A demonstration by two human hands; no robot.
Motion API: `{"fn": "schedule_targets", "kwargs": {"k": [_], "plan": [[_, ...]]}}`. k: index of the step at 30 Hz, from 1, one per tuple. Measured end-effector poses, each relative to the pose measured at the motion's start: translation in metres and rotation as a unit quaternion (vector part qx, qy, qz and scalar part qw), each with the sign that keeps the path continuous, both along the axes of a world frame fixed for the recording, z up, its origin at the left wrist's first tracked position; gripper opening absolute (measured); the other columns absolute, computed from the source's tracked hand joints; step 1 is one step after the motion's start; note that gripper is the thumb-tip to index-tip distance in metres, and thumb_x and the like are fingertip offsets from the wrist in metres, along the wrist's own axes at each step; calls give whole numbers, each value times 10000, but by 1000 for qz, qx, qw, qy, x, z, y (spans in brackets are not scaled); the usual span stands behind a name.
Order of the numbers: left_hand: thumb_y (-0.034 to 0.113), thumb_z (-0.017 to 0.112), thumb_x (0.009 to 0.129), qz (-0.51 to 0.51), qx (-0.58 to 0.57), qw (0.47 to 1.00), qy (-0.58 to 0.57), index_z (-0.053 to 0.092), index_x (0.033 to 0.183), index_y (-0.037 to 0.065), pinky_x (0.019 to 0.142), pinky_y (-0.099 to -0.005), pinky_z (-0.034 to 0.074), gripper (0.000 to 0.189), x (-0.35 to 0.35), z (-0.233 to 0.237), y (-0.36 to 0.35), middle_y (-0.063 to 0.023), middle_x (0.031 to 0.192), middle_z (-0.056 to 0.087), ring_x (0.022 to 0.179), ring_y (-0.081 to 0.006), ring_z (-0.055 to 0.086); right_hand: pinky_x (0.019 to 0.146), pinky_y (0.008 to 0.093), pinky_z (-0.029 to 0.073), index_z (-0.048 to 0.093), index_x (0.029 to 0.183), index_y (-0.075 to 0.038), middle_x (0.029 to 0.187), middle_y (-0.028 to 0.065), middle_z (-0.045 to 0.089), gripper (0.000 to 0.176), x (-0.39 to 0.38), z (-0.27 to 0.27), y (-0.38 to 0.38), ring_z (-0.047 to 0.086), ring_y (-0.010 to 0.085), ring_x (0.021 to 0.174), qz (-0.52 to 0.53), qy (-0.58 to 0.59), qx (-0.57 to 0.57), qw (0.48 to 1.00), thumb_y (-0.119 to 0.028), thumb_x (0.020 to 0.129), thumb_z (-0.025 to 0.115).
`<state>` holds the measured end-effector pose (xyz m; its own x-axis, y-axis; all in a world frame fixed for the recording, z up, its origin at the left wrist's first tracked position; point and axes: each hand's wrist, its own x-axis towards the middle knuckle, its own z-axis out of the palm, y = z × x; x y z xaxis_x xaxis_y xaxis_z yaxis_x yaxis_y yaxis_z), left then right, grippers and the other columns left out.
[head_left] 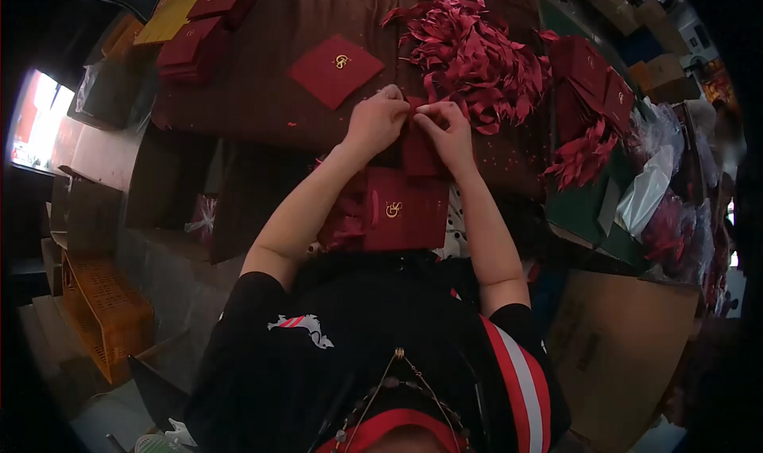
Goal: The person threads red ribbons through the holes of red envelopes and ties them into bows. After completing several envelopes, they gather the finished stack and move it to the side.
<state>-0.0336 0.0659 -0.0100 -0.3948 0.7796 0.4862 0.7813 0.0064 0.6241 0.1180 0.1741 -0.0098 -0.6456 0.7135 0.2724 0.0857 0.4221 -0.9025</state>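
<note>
My left hand (380,119) and my right hand (447,135) are close together at the near edge of the table, their fingertips pinched on the top end of a dark red pouch (421,152). Whether a thin ribbon is also between the fingers is too small to tell. Just below, in front of my body, lies a red pouch with a gold logo (405,211). Beyond my left hand, another red pouch with a gold logo (338,70) lies flat, turned cornerwise. A big heap of red ribbons (477,60) spreads behind my right hand.
Stacks of red pouches stand at the far left (191,49) and on the right (592,71), with more ribbons (582,155) beside the right stack. An orange crate (107,310) is on the left. Cardboard boxes (620,334) and plastic bags (656,163) crowd the right.
</note>
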Motion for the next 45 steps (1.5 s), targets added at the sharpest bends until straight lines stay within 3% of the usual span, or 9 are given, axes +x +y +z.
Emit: {"fn": "schedule_targets", "kwargs": {"k": [6,10,15,21,24,31,36,39,45], "plan": [[151,676,841,-11,-157,964,214,746,878,95,728,-423,541,97,-29,31,-19,-38,951,633,927,-275,665,704,266,512,682,1079,-70,1024,34,554,375,8,-6,4,558,133,800,-57,7,86,995,-118,752,858],[188,685,863,51,-193,968,155,754,876,95,776,-420,542,117,-61,41,-51,-34,973,642,927,-271,667,712,311,532,668,1076,-68,1038,66,552,382,10,-11,10,571,177,808,-74,-25,109,991,-120,743,848],[120,736,845,151,-52,975,154,500,1429,124,933,-467,493,630,-25,29,-53,-142,1225,586,1136,-371,565,736,302,527,649,1149,-69,1030,57,560,392,5,-12,1,571,167,810,-81,-10,107,991,-96,795,813],[266,779,821,-69,-35,981,176,676,1206,83,993,-452,478,439,39,9,-39,-113,1293,615,1200,-336,556,779,251,498,628,1204,-54,1036,14,603,322,12,-13,-1,568,96,895,-35,235,-101,966,-43,899,734],[342,755,857,-74,-135,974,168,681,1234,107,1013,-455,472,451,28,7,-46,-88,1386,592,1280,-307,533,802,264,497,664,1136,-45,1014,25,635,221,55,10,20,600,112,897,-147,130,103,975,-50,920,714],[320,756,862,-73,-129,974,173,669,1251,86,1027,-450,469,462,17,6,-62,-90,1427,572,1330,-298,509,813,363,523,714,1097,-82,1017,78,652,256,113,27,29,656,234,924,-110,-199,121,966,-203,872,737],[331,787,835,-33,-94,988,116,658,1238,65,1008,-458,475,500,21,4,-65,-138,1367,564,1258,-350,535,794,366,526,741,1029,-83,988,65,654,296,108,7,36,657,249,913,-133,-221,173,951,-291,821,778],[390,822,792,77,-100,989,71,658,1184,53,976,-451,483,542,29,10,-69,-153,1248,555,1162,-371,544,765,334,517,743,988,-64,903,40,654,241,107,9,35,651,203,859,-136,-174,148,964,-252,842,783],[413,823,789,128,-104,983,79,663,1104,59,916,-439,494,500,32,0,-64,-123,1144,569,1098,-338,546,676,248,447,715,1042,-29,899,-14,663,141,95,8,29,549,69,766,-65,225,-215,948,-134,949,709]]}}
